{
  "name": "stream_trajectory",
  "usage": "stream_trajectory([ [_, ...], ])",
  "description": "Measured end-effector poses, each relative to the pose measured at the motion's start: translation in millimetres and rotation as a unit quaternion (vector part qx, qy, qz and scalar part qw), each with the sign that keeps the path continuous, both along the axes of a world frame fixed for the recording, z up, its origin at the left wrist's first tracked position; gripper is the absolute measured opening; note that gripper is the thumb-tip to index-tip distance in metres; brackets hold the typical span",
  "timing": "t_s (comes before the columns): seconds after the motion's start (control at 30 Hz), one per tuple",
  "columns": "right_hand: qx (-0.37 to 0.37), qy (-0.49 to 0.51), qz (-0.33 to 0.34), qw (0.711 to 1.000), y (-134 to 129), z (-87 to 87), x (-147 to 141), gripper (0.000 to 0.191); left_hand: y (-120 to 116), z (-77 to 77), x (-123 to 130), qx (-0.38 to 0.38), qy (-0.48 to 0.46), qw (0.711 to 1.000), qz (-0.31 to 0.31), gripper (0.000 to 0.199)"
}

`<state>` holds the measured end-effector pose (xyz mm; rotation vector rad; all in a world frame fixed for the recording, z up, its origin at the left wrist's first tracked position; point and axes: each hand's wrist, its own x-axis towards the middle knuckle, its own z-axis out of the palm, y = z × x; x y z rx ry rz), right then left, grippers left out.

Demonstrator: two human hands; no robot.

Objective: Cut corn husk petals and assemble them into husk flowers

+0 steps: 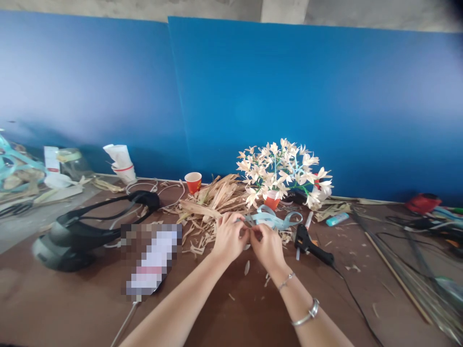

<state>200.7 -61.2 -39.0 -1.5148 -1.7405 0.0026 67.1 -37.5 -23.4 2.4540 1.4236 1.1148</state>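
My left hand (231, 237) and my right hand (265, 243) meet at the middle of the brown table (231, 308), thumbs and fingers pinched together. Whatever small thing lies between the fingertips is too small to make out. Just behind my hands is a loose light-blue ribbon (277, 220). A heap of dry husk strips (220, 195) spreads behind my left hand. Beyond the ribbon, white flowers on green stems (282, 168) stand in a red cup (271, 201). To the right of my right hand lies a black glue gun (313, 246).
On the left are a black headset (67, 241) and a blurred-out phone (154, 262) with a cable. A red paper cup (193, 183) stands at the back. Long thin sticks (398, 277), black cables and a red tool (423, 203) lie on the right.
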Motion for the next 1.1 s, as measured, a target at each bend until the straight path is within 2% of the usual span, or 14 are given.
stream_trajectory([
  [0.37, -0.027, 0.015, -0.052, 0.998, -1.6, -1.1, -6.6, 0.016, -5.7, 0.4, 3.7, 0.007, 0.019, 0.999, 0.034, 0.012],
  [0.5, -0.032, 0.040, -0.088, 0.995, -0.6, 2.7, -2.3, 0.015, 0.2, 1.8, -4.0, 0.026, 0.015, 0.995, 0.093, 0.012],
  [0.57, -0.036, 0.082, -0.081, 0.993, 0.3, 5.3, 1.5, 0.016, 5.7, 2.0, -9.2, 0.024, -0.006, 0.993, 0.112, 0.012],
  [0.63, -0.052, 0.144, -0.052, 0.987, 1.4, 6.9, 4.1, 0.018, 10.7, 1.1, -11.9, 0.009, -0.044, 0.995, 0.094, 0.010],
  [0.83, -0.098, 0.287, 0.039, 0.952, 3.5, 3.7, 2.0, 0.021, 16.0, -5.8, -3.9, -0.071, -0.139, 0.987, -0.036, 0.005],
  [1.1, -0.134, 0.364, 0.097, 0.917, 2.2, 5.2, -0.5, 0.024, 18.3, -9.6, -0.2, -0.166, -0.235, 0.957, -0.046, 0.007],
])
